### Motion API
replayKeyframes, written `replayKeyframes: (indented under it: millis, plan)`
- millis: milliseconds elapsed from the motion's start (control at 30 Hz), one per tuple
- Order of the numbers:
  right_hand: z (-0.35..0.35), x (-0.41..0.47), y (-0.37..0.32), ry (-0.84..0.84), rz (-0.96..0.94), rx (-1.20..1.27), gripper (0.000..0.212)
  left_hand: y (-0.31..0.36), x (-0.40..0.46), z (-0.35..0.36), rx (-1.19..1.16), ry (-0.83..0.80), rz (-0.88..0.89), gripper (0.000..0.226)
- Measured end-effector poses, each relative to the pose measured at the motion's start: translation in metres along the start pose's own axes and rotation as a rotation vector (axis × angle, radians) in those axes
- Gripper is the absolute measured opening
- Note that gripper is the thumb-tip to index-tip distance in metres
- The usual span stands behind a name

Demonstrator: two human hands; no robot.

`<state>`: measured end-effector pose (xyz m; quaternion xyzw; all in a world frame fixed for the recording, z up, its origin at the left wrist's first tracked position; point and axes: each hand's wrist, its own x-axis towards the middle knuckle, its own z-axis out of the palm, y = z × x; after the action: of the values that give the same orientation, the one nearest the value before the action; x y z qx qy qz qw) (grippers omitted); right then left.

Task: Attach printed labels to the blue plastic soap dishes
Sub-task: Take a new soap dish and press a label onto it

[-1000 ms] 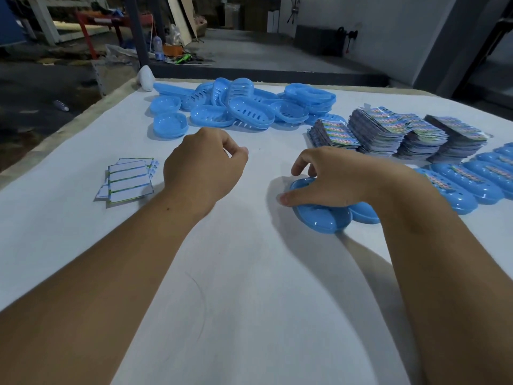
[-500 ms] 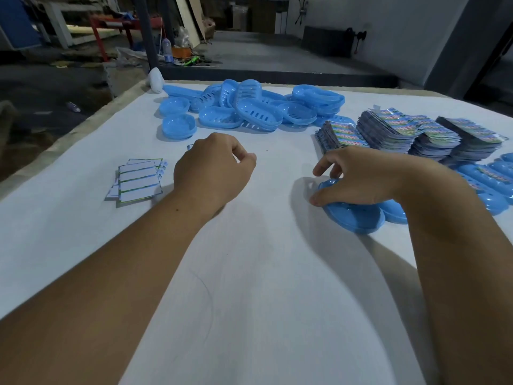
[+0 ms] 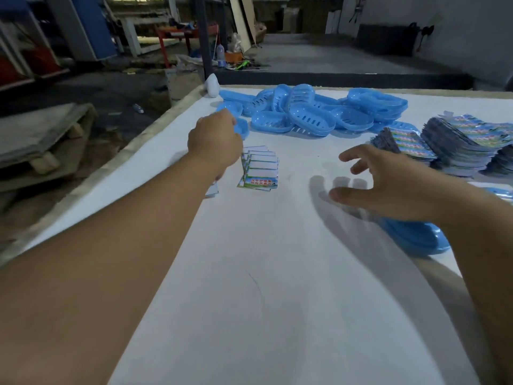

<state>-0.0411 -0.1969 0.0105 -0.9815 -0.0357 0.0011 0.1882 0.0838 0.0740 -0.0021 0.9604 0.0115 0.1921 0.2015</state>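
Left hand [image 3: 215, 140] now forward at small dish [image 3: 241, 128], grip unclear.

Label stack [image 3: 259, 169] print: illegible.

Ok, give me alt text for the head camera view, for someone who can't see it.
A person's left hand reaches toward a pile of blue soap dishes on a white table, beside a small stack of labels. The right hand hovers open above another blue dish.
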Motion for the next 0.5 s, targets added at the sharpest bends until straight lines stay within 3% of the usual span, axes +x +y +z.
replayKeyframes:
  millis: [133,233,333,500]
  plan:
    - [-0.001,0.003,0.001,-0.013,0.006,0.014,0.097,-0.010,0.017,0.005,0.137,-0.137,0.084,0.036]
    - [-0.001,0.004,0.001,-0.008,0.002,0.020,0.095,-0.013,0.023,0.006,0.234,-0.183,0.167,0.021]
    - [-0.002,0.005,0.002,-0.010,-0.004,0.008,0.096,-0.017,0.027,0.007,0.234,-0.150,0.193,0.007]
    - [0.000,0.009,0.006,0.057,-0.037,0.032,0.081,-0.012,0.025,0.005,0.131,-0.021,0.175,0.015]
